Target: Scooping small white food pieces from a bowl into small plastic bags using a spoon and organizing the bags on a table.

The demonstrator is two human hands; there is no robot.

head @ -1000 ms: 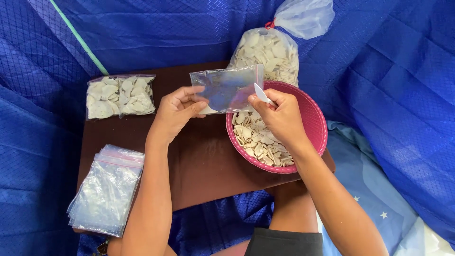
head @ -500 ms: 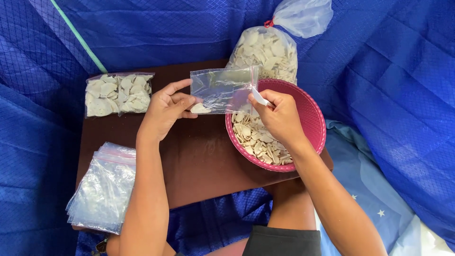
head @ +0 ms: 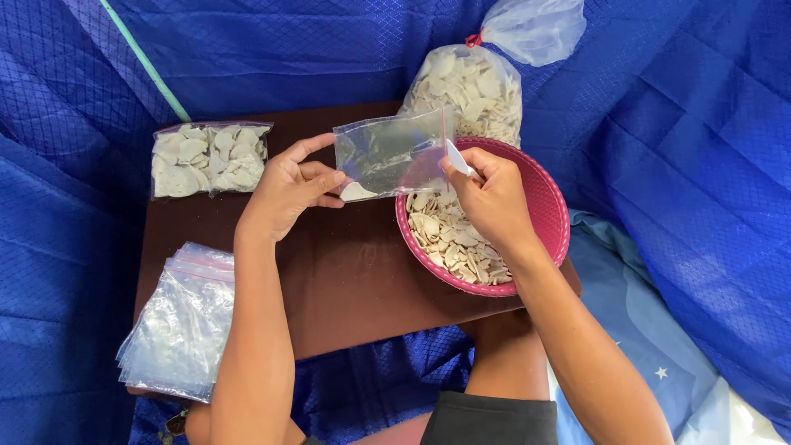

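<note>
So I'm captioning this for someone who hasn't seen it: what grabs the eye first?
The two hands at centre: the left hand and right hand hold a small clear bag between them above the brown table. Next, the pink basket of pale chips under the right hand, against blue cloth all around.

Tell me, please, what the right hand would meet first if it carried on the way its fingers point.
The right hand, pinching a pale chip, points up-left at the small clear bag held by the left hand. It would probably meet that bag's open edge first; depth is unclear.

Brown table (head: 346, 280) bears filled bag (head: 210, 158), empty bags (head: 177, 325), pink bowl (head: 548, 206).
</note>
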